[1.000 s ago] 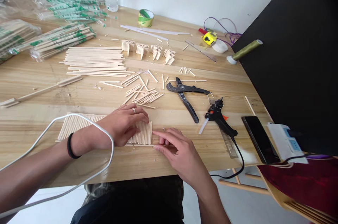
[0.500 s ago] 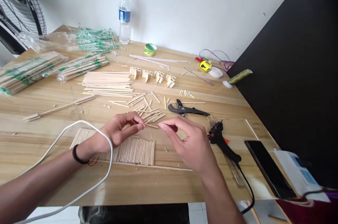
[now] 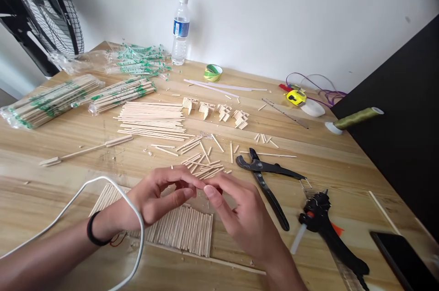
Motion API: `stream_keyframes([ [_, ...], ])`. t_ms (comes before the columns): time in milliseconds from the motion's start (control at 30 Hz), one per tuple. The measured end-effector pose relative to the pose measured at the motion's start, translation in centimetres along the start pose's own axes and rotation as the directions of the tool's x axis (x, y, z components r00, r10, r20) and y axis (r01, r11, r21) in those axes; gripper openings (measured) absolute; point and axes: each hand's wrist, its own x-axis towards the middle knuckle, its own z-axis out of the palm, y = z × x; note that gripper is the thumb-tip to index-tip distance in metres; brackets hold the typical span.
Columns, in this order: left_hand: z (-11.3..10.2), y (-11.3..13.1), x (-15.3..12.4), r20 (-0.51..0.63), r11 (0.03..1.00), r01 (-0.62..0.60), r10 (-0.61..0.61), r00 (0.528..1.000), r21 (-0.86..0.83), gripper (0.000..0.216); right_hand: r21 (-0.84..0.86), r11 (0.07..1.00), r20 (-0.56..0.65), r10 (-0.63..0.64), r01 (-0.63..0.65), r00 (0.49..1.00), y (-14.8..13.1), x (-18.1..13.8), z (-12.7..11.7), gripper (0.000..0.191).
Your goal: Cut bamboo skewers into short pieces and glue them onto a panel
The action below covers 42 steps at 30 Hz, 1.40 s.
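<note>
My left hand [image 3: 163, 197] and my right hand [image 3: 240, 215] hover together just above a flat mat of short wooden sticks [image 3: 181, 229] glued side by side on the table [image 3: 51, 186]. The fingertips of both hands meet in a pinch; whatever is between them is too small to make out. A black band sits on my left wrist, and a white cable [image 3: 103, 218] loops over that forearm. A scatter of cut stick pieces [image 3: 202, 167] lies just beyond my hands.
Black cutters [image 3: 264, 177] and a black glue gun [image 3: 325, 231] lie to the right, with a phone [image 3: 404, 259] at the corner. Long bare sticks [image 3: 154, 119], wrapped chopstick packs [image 3: 85, 97], small stick assemblies [image 3: 216, 110], a water bottle [image 3: 180, 30], green tape [image 3: 213, 72] and a thread spool [image 3: 353, 118] lie farther back.
Both hands lifted off the stick mat and came together, fingertips now touching in a pinch. The camera tilted up, showing more of the wall and a fan.
</note>
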Motion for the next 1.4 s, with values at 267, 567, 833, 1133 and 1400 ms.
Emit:
stream_keyframes([
  [267,0.03,0.31,-0.22,0.101,0.990,-0.089,0.079,0.992,0.108,0.031,0.070,0.996,0.037,0.049,-0.051,0.998,-0.37,-0.27,0.74,0.032],
  [567,0.09,0.30,-0.28,0.117,0.996,-0.087,0.083,0.990,0.028,0.033,0.140,0.988,0.061,0.055,-0.063,0.997,-0.32,-0.49,0.74,0.030],
  [833,-0.13,0.35,-0.32,0.104,0.999,-0.032,0.031,0.994,0.000,0.032,0.169,0.984,0.070,0.042,-0.054,0.997,-0.44,-0.38,0.81,0.029],
  [1133,-0.05,0.55,-0.04,0.077,0.997,-0.079,0.078,0.994,0.009,0.030,0.138,0.990,0.058,0.024,-0.032,0.998,-0.63,-0.47,0.90,0.030],
  [1400,-0.21,0.02,-0.05,0.055,0.997,-0.082,0.081,0.995,0.012,0.027,0.104,0.995,0.047,0.004,-0.009,0.999,-0.41,-0.44,0.99,0.030],
])
